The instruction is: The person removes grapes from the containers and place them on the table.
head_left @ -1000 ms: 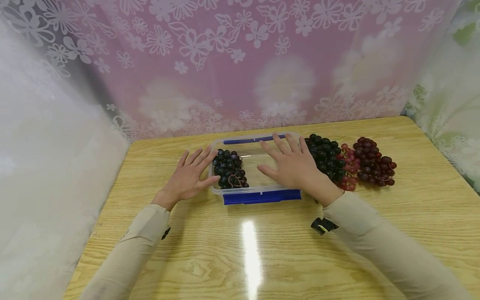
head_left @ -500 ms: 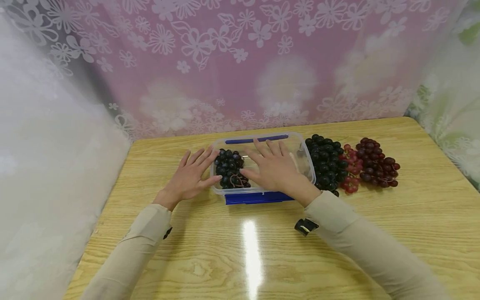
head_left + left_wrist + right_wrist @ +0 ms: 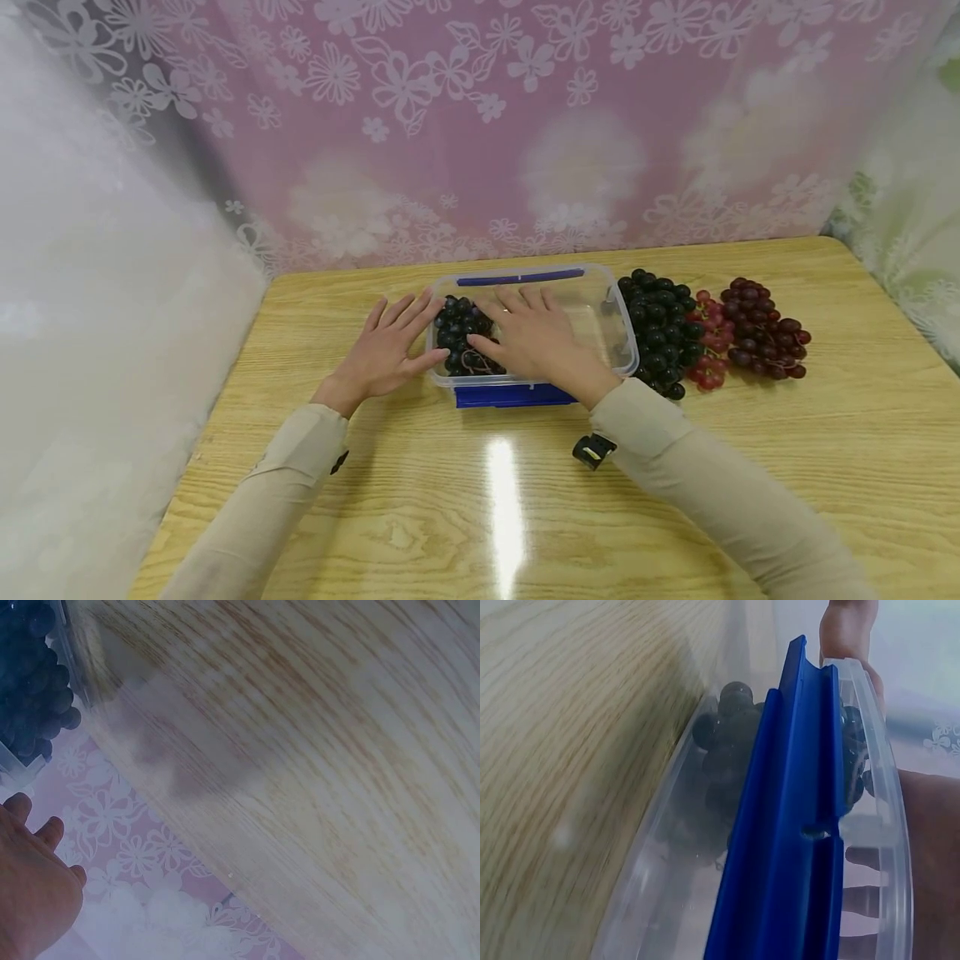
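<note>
Left hand [image 3: 386, 350] holding fingers spread at left end of clear container [image 3: 627, 321], grasping nothing. Dark grapes [image 3: 453, 333] sitting inside, left part. Right hand [image 3: 528, 337] extending overhead, unclenched, grasping nothing. Black bunch [image 3: 660, 333], red bunch [image 3: 708, 367], maroon bunch [image 3: 757, 329] lying rightward on worktop [image 3: 420, 500].

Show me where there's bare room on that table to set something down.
The table is bare between the sleeves in front of the clear box, right of the dark red grapes, and left of the left hand. It's crowded from the box, under the right hand, across to the black grapes and lighter red grapes.
</note>
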Motion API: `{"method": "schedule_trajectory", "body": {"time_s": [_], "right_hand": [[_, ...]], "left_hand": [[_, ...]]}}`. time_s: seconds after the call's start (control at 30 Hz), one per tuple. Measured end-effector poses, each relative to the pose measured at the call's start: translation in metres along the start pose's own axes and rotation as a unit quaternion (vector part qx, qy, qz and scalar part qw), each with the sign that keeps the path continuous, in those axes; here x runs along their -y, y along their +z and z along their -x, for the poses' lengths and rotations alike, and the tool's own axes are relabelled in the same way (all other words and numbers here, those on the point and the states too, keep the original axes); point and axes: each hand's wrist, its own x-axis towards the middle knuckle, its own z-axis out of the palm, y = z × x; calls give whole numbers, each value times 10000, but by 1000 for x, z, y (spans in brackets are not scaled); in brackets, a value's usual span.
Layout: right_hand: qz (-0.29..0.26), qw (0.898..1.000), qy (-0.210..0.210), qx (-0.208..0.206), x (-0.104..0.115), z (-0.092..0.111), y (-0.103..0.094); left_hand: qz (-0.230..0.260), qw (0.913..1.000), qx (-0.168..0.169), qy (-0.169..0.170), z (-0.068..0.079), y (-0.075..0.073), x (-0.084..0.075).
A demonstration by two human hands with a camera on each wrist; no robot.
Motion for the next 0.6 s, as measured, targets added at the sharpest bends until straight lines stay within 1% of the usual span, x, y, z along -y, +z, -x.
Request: {"method": "schedule_trajectory", "body": {"time_s": [0.13, 0.27, 0.37, 0.5, 0.6], "right_hand": [[-98, 9999, -69, -56, 4, -3, 2], [-258, 9996, -103, 41, 5, -6, 3], [-535, 9984, -155, 105, 5, -8, 4], [-932, 9955, -173, 80, 7, -10, 3], [-1088, 9940, -139, 39, 8, -12, 2]], "left_hand": [[11, 10000, 6, 22, -1, 0, 0], [1, 10000, 2, 31, -1, 0, 0], [-9, 10000, -6, 29, 0, 0, 0], [-1, 10000, -19, 22, 0, 1, 1], [-8, 10000, -20, 23, 0, 1, 0]]}}
